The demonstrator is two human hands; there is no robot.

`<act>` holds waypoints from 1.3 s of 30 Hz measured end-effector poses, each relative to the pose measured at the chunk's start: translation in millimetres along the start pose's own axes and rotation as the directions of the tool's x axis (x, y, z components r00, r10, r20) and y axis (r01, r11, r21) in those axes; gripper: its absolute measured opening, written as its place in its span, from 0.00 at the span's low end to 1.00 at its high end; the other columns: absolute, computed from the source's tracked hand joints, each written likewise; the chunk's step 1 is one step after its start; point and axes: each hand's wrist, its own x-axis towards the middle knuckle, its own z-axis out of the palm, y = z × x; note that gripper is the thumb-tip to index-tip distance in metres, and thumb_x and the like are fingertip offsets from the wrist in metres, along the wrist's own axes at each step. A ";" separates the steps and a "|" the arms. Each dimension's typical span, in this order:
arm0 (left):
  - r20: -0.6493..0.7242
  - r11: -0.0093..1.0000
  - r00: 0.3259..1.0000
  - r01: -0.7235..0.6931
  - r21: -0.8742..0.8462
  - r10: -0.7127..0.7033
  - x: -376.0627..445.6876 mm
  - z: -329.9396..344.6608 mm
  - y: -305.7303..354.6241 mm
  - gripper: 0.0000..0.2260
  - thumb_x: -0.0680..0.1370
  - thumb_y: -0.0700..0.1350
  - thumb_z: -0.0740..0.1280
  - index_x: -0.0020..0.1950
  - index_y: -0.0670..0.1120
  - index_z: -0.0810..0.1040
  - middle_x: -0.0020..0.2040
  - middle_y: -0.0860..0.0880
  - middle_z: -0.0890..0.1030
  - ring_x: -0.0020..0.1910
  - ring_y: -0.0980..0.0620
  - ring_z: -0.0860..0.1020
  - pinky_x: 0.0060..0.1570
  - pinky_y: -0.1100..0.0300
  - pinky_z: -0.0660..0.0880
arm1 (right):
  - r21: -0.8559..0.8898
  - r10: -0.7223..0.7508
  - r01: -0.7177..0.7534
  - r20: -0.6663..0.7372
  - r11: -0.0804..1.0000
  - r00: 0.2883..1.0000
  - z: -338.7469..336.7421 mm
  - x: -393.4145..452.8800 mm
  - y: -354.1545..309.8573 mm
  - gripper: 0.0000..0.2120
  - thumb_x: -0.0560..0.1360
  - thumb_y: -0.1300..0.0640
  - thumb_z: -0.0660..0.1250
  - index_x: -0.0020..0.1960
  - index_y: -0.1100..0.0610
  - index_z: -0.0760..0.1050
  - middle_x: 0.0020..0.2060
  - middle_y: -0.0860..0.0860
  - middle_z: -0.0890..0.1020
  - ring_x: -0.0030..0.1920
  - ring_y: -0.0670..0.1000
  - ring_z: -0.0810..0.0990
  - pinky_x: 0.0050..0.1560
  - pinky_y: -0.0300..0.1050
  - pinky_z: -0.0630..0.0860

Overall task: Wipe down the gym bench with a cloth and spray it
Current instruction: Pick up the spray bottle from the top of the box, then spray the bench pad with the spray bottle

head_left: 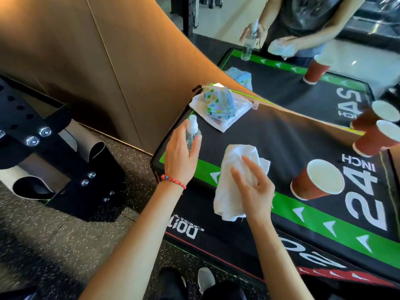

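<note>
A black and green padded gym bench (281,135) sits before me. My right hand (253,187) grips a white cloth (233,169) on its near edge; my left hand (181,156) curls around a clear spray bottle (193,132) standing beside it. A red paper cup (318,182) rests nearby.

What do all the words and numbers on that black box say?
"24" in big white numbers on the top of the black box, beside the red cup.
"INCH" in small white letters next to the 24.
The white letters on the box's front side, and those past the mirror edge, are cut off or mirrored; I can't read them.
The small tag on the folded cloth is too small to read.
</note>
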 end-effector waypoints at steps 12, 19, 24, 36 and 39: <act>-0.086 0.912 0.947 0.271 -0.309 -0.310 0.9 6.6 -1.8 0.10 0.78 0.42 0.65 0.56 0.41 0.68 0.46 0.44 0.80 0.45 0.45 0.80 0.48 0.53 0.76 | 0.029 -0.039 0.038 0.056 0.999 0.998 3.5 26.6 -5.6 0.13 0.69 0.52 0.73 0.46 0.34 0.77 0.40 0.32 0.80 0.43 0.31 0.77 0.42 0.24 0.72; -0.263 0.804 0.835 0.307 -0.509 -0.484 -23.3 -34.0 0.6 0.08 0.74 0.51 0.62 0.40 0.47 0.71 0.30 0.49 0.76 0.27 0.54 0.77 0.31 0.61 0.75 | 0.090 -0.074 0.054 0.227 0.994 0.971 29.5 23.7 -15.3 0.12 0.67 0.51 0.73 0.45 0.34 0.78 0.42 0.31 0.81 0.46 0.34 0.78 0.48 0.35 0.74; -0.367 0.775 0.734 0.335 -0.536 -0.571 -60.6 -64.5 -6.2 0.16 0.74 0.56 0.60 0.36 0.44 0.72 0.26 0.49 0.75 0.24 0.54 0.74 0.28 0.60 0.73 | 0.109 -0.123 0.085 0.413 0.990 0.902 54.3 4.9 -14.3 0.14 0.70 0.55 0.73 0.46 0.36 0.78 0.43 0.29 0.80 0.49 0.34 0.77 0.53 0.35 0.74; -0.399 0.486 0.278 0.480 -0.730 -0.874 -181.2 -139.0 0.5 0.28 0.63 0.69 0.62 0.22 0.45 0.76 0.23 0.44 0.76 0.21 0.48 0.72 0.32 0.53 0.71 | 0.045 -0.056 0.033 0.773 0.998 0.632 99.2 -91.4 2.6 0.13 0.69 0.56 0.73 0.53 0.47 0.79 0.50 0.43 0.81 0.51 0.38 0.78 0.53 0.36 0.73; -0.459 0.510 0.223 0.401 -0.761 -0.860 -218.8 -162.6 2.1 0.28 0.62 0.71 0.65 0.22 0.46 0.74 0.24 0.45 0.75 0.21 0.49 0.72 0.34 0.50 0.74 | 0.015 -0.038 0.046 0.834 0.999 0.550 106.4 -130.3 3.3 0.13 0.69 0.56 0.73 0.51 0.43 0.79 0.49 0.43 0.80 0.48 0.41 0.78 0.50 0.41 0.75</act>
